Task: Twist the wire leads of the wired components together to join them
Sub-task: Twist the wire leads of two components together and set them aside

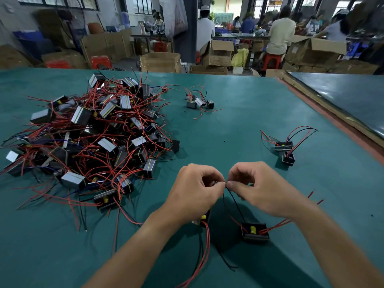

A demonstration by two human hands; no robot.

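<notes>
My left hand (193,187) and my right hand (259,188) meet fingertip to fingertip above the green table (239,125), each pinching the thin black wire leads (233,199) where they join. One small black component with a yellow core (254,230) lies on the table below my right hand; its black lead rises to my fingers and red leads trail right. A second component (204,218) sits partly hidden under my left wrist, with red and black leads (204,252) running toward me.
A large pile of the same components with red wires (89,138) fills the left of the table. A small cluster (199,101) lies farther back, and a joined pair (285,149) to the right. The table's right edge (342,129) runs diagonally. People and cardboard boxes stand beyond.
</notes>
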